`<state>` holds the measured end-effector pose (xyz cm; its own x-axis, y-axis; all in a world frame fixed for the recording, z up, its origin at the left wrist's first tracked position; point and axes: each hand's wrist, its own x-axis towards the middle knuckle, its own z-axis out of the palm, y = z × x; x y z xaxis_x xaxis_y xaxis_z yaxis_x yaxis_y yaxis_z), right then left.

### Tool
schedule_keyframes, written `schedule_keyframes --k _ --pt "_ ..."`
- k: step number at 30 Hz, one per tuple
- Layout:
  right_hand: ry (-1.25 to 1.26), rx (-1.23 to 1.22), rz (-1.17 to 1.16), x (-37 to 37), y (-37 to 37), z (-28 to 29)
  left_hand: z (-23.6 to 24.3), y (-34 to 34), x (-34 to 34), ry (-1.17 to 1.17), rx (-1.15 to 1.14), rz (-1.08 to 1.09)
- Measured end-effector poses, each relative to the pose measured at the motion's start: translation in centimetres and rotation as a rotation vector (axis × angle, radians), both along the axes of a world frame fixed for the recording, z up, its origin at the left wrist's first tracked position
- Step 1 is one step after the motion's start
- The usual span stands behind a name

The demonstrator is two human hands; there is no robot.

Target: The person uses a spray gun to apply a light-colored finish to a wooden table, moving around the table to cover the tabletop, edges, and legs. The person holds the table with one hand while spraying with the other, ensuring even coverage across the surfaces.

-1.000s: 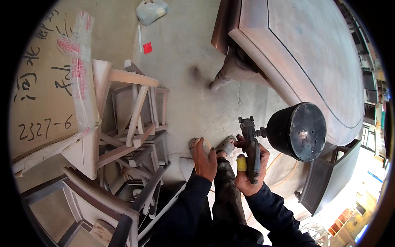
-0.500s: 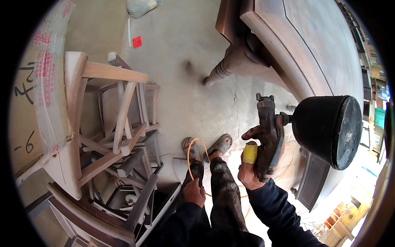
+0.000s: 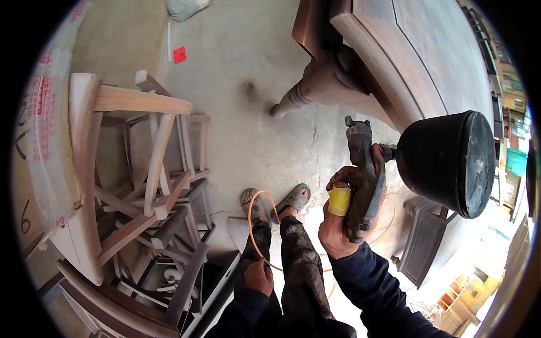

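Note:
My right hand (image 3: 336, 228) grips a dark, stained spray gun (image 3: 365, 191), its nozzle pointing away from me. A large black paint cup (image 3: 431, 163) juts from the gun's right side. Yellow tape (image 3: 339, 201) is wrapped round the thumb of that hand. Low by my left leg, my left hand (image 3: 258, 277) is closed round a thin orange hose (image 3: 251, 225), which loops over my feet and runs behind the gun. Ahead of the gun, at the upper right, stands a brown wooden table (image 3: 389, 62) with a turned leg (image 3: 313, 90).
Stacked wooden chair frames (image 3: 141, 152) crowd the left, beside a taped cardboard box (image 3: 42, 169). A dark panelled piece of furniture (image 3: 422, 242) stands at lower right. A red square (image 3: 179, 54) and a grey bag (image 3: 189, 8) lie on the concrete floor (image 3: 236, 50).
The whole view has shifted slightly. The spray gun sits a little higher, and my right hand's fingers have drawn in closer to its body. My left hand still holds the hose.

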<state>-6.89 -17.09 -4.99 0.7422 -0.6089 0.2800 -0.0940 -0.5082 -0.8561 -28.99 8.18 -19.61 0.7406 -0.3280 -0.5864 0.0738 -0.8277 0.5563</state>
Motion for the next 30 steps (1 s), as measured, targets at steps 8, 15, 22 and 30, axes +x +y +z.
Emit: schedule_keyframes --k 8,15,22,30 --pt "0.002 0.152 -0.032 0.6 0.9 0.2 0.0 -0.1 -0.7 0.007 0.003 -0.026" --pt "-0.011 0.047 -0.006 0.8 0.3 -0.3 -0.6 -0.1 -1.4 0.026 0.044 -0.047" --pt "-0.053 0.032 -0.062 0.8 0.0 -0.7 -0.6 -0.2 -1.3 -0.012 0.063 -0.067" --pt "-0.05 0.129 -0.12 0.7 0.5 -0.4 -0.7 -0.4 -1.1 -0.005 0.062 -0.063"
